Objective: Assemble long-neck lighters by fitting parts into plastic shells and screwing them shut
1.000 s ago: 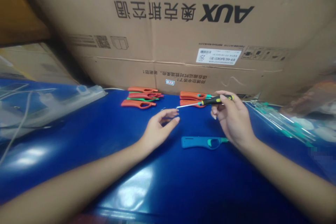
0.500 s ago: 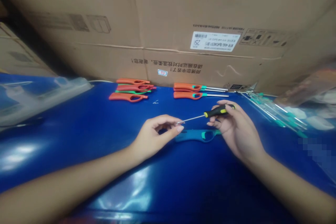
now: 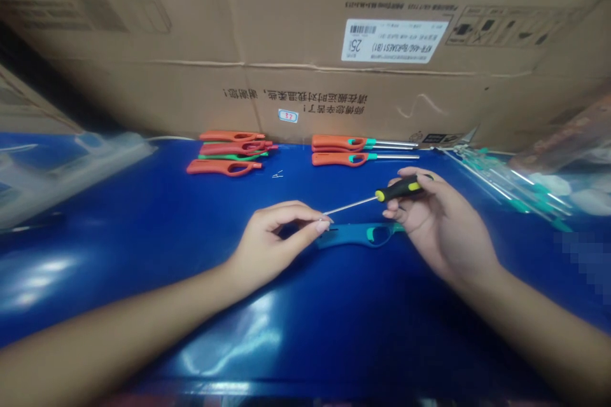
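My right hand (image 3: 443, 222) is closed around the black and yellow handle of a screwdriver (image 3: 398, 189), whose thin metal shaft slants down to the left. At its tip, the thumb and forefinger of my left hand (image 3: 281, 229) are pinched together. Something tiny and bright shows between them, too small to name. Just beyond these fingertips a blue gas lighter (image 3: 351, 236) with a teal trigger lies on the blue table (image 3: 200, 241). The lighter's left end is partly covered by my left fingers, its right end by my right hand.
Several orange, red and green lighter handles (image 3: 224, 167) lie at the back left. Orange lighters with metal tubes (image 3: 334, 159) lie at the back centre. Tubes with teal ends (image 3: 506, 184) are heaped at right. A large cardboard box (image 3: 286, 25) stands behind; small metal bits (image 3: 277, 174) lie mid-table.
The view has tilted slightly, so the box and lighters appear higher. The screwdriver tip stays at my left fingertips, and both hands keep their grips.
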Available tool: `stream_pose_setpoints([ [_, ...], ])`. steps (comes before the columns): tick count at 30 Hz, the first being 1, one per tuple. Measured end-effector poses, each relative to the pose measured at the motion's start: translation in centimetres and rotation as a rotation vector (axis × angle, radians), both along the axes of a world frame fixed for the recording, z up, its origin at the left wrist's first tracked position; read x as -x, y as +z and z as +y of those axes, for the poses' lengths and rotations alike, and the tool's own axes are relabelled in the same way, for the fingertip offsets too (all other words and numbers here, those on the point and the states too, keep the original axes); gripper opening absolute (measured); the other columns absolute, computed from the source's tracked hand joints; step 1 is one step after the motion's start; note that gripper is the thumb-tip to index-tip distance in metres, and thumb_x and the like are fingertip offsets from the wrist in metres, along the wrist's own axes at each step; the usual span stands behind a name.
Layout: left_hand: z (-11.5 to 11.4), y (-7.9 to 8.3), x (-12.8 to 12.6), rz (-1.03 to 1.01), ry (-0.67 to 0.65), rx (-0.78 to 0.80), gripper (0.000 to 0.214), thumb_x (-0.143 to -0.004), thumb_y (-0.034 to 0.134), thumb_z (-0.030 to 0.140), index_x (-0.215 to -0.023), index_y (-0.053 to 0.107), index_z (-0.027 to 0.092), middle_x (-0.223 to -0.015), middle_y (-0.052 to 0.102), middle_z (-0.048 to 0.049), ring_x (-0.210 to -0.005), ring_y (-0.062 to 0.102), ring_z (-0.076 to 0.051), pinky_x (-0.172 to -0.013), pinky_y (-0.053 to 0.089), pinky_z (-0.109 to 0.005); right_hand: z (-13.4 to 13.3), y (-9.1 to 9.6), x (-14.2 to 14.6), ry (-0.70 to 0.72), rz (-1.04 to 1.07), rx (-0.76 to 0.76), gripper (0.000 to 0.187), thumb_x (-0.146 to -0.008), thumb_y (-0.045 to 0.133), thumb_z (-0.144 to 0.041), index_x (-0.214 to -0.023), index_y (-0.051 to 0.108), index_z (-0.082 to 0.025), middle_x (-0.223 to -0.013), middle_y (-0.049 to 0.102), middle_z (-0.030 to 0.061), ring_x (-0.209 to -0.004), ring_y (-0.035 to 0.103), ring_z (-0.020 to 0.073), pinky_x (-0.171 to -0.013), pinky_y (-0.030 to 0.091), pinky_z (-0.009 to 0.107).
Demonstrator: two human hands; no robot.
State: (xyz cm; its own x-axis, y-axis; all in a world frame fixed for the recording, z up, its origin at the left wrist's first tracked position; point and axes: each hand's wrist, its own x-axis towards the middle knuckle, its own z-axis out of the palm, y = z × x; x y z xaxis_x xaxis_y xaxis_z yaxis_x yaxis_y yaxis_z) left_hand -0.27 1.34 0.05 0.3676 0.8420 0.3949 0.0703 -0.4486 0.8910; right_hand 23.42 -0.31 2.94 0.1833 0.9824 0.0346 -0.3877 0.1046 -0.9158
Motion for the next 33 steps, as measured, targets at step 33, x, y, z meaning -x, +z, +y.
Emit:
stream_pose_setpoints([
  [33,-0.14,0.66,-0.21,0.154,-0.039,-0.147,0.007,-0.088,0.073,0.02,-0.084,0.078,0.017,-0.082,0.077,-0.0056,-0.072,0.07,-0.014,-0.068,0.056,-0.024,-0.73,0.85,-0.48,-0.11,-0.336,-0.2,0.005,-0.09,0.065,-0.028,-0.094,0.065,-0.026,-0.086,0.062,-0.0002,-0.054,0.063,0.0135,-0.05,0.06,0.033],
])
